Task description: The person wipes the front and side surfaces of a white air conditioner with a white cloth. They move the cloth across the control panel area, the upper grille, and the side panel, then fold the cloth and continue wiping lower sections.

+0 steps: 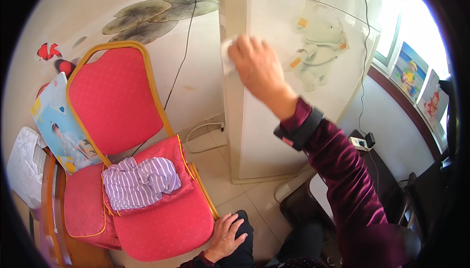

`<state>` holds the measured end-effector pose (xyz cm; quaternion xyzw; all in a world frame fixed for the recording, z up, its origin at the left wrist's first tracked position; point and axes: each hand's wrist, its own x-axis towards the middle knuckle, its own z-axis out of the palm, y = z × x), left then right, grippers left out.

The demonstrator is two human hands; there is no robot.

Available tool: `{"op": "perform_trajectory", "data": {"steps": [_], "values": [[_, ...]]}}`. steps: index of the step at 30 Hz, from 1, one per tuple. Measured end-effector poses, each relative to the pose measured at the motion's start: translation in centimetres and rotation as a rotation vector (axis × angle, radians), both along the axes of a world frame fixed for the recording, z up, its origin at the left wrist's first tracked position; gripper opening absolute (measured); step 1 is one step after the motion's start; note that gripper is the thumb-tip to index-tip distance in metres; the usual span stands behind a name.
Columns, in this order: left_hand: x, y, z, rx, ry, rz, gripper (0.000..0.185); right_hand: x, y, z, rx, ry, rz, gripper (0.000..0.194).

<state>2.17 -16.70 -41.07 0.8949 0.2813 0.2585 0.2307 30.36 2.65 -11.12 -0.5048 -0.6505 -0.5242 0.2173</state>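
Note:
My right hand [259, 67] is raised in front of me. It presses a white cloth or wipe [228, 55], partly hidden and blurred, against the edge of a tiled pillar [271, 132]. A faded elephant picture [317, 47] decorates the pillar face to the right of that hand. Low in the view, my left hand [224, 235] lies on my dark-trousered knee [244, 227] with nothing in it, fingers somewhat spread. Close by it is the seat of a red chair [165, 227], on which a purple-and-white striped cloth [141, 183] lies crumpled.
Thin black cables hang along the wall [200, 66] and the pillar. A white cable [203, 151] loops near the floor. At right, a power strip [359, 143] with plugs lies on a dark surface below the window. A picture board [69, 132] leans beside the chair back.

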Motion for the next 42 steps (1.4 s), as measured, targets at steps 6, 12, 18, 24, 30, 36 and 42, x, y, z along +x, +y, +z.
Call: {"op": "perform_trajectory", "data": {"steps": [6,12,18,24,30,36,42], "values": [[-0.1,0.0,0.3,-0.019,0.019,-0.002,0.052,-0.5,-0.6,-15.3,-0.263,-0.089,0.024,0.026],[-0.1,0.2,-0.5,-0.073,0.003,-0.011,0.055,-0.7,-0.4,-29.6,-0.495,-0.120,0.002,0.020],[-0.2,-0.3,-1.3,-0.054,0.001,-0.030,0.062,-1.7,-1.4,-34.7,-0.753,0.005,-0.056,0.014],[-0.1,-0.2,-1.5,-0.010,0.015,-0.038,0.058,-0.1,-2.4,-20.7,-0.425,0.128,0.108,0.026],[0.3,-0.2,-1.3,0.068,-0.003,-0.018,0.054,4.2,-3.1,1.5,0.233,0.197,0.193,0.027],[0.3,-0.3,-0.7,0.007,0.053,-0.001,0.052,4.7,-1.6,4.7,0.140,0.211,0.214,0.030],[0.4,-0.1,-0.3,-0.006,0.049,-0.003,0.052,4.4,-2.1,-13.9,-0.145,0.223,0.167,0.034]]}}
